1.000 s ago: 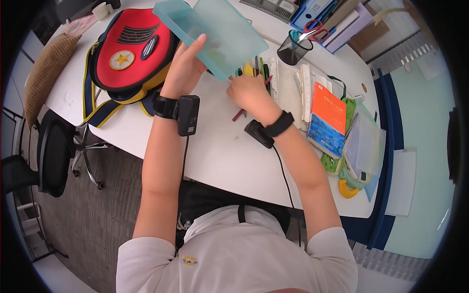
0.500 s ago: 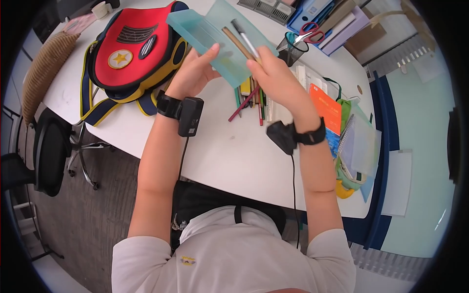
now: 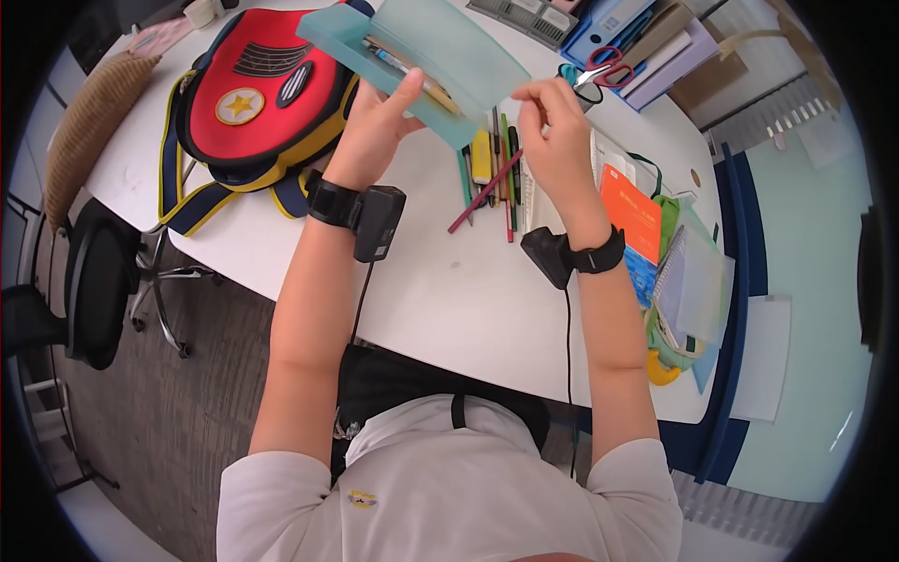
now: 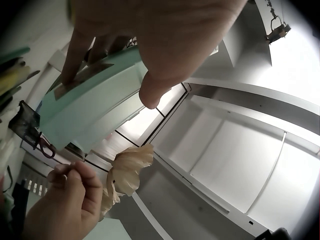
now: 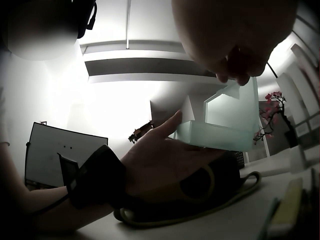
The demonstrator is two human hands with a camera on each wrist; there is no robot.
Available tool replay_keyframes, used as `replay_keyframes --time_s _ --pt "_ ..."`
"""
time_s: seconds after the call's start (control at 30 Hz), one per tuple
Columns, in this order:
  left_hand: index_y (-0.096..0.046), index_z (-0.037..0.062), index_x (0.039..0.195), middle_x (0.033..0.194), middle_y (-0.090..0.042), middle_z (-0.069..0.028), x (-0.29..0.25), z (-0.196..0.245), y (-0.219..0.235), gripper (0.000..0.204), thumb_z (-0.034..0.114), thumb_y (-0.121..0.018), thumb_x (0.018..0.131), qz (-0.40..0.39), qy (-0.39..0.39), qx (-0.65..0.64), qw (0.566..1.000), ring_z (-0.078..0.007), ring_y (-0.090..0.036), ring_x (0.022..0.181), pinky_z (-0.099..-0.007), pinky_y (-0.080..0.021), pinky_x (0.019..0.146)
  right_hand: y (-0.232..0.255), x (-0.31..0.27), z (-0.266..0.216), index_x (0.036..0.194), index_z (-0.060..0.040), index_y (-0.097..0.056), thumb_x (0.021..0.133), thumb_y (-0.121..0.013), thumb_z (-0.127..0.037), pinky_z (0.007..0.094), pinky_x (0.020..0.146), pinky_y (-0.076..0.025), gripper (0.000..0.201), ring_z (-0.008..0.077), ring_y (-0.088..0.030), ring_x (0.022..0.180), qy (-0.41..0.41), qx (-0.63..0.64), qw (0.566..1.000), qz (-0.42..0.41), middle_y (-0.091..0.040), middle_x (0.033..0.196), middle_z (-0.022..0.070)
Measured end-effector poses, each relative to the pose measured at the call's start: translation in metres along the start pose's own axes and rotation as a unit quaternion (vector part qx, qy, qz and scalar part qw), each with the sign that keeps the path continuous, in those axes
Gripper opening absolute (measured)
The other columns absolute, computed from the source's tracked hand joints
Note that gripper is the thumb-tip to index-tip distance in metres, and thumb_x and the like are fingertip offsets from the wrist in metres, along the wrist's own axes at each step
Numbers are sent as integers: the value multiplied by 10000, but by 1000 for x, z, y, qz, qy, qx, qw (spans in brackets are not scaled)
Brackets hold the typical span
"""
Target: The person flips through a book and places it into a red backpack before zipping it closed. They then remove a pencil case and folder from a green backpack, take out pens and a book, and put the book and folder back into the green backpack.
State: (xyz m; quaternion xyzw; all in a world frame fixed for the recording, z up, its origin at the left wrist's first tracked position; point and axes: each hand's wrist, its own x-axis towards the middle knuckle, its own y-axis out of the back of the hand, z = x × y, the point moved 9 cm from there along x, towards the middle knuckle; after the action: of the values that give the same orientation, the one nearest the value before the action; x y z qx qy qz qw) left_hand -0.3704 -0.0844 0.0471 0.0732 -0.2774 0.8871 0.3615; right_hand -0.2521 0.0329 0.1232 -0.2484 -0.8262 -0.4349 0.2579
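A translucent teal case [image 3: 440,120] stands tilted with its lid [image 3: 459,47] raised; several pens [image 3: 412,75] lie inside. My left hand [image 3: 373,140] grips the case from below, thumb over its near edge, as the left wrist view also shows on the case [image 4: 95,107]. My right hand [image 3: 562,145] is just right of the lid, fingers curled with nothing visible in them; in the left wrist view the right hand's [image 4: 67,200] thumb and fingertips come together. Below the case, loose pens and pencils [image 3: 496,178] and a yellow marker [image 3: 481,157] lie on the table.
A red backpack [image 3: 262,94] lies left on the white table [image 3: 421,290]. To the right are an orange and blue book [image 3: 629,211], notebooks and a green pouch [image 3: 667,347]. Behind stand a mesh cup with red scissors [image 3: 609,67] and blue binders [image 3: 604,28].
The pens my right hand held are now inside the case, and that hand is empty beside the lid. The case has shifted slightly left.
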Motion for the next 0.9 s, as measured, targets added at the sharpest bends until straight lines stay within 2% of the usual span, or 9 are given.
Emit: replay_keyframes --time_s 0.07,0.2,0.3,0.5,0.7,0.9 --pt "-283 55 1332 1268 -440 -106 1 1 3 549 327 -521 920 9 -15 5 1000 -225 -470 1158 -434 -470 886 5 -4 8 860 9 -570 811 -476 -14 367 672 -453 109 311 -560 755 -36 4 999 8 -548 858 139" --pt "-280 55 1336 1269 -444 -101 1 7 7 539 318 -509 926 24 -27 8 999 -216 -474 1158 -415 -466 890 -38 -38 71 772 12 -623 774 -514 -65 414 749 -456 134 341 -552 828 -66 -123 975 -174 -562 863 174" --pt "-283 47 1333 1270 -447 -91 -2 9 4 487 289 -464 950 27 -20 14 999 -204 -486 1154 -406 -448 915 -54 -55 82 769 16 -639 765 -543 -83 418 750 -461 138 350 -552 839 -53 -165 962 -213 -568 844 177" --pt "-287 35 1324 1259 -452 -102 -1 2 3 506 307 -477 943 18 -9 33 999 -206 -495 1147 -402 -461 908 -60 -54 84 749 28 -649 738 -603 -139 432 736 -469 174 347 -562 850 -54 -287 935 -201 -581 831 188" --pt "-302 43 1317 1250 -461 -102 -2 2 -1 513 324 -493 933 10 -3 34 999 -204 -499 1144 -407 -462 910 -69 -50 88 725 7 -664 704 -633 -174 466 736 -459 184 357 -569 846 -93 -310 913 -247 -593 859 189" --pt "-322 62 1316 1246 -466 -111 -2 1 2 569 372 -549 897 13 -5 19 1000 -222 -482 1143 -425 -466 876 -73 -50 104 768 -42 -681 680 -653 -204 473 768 -453 187 354 -584 901 -158 -302 881 -327 -612 865 178"
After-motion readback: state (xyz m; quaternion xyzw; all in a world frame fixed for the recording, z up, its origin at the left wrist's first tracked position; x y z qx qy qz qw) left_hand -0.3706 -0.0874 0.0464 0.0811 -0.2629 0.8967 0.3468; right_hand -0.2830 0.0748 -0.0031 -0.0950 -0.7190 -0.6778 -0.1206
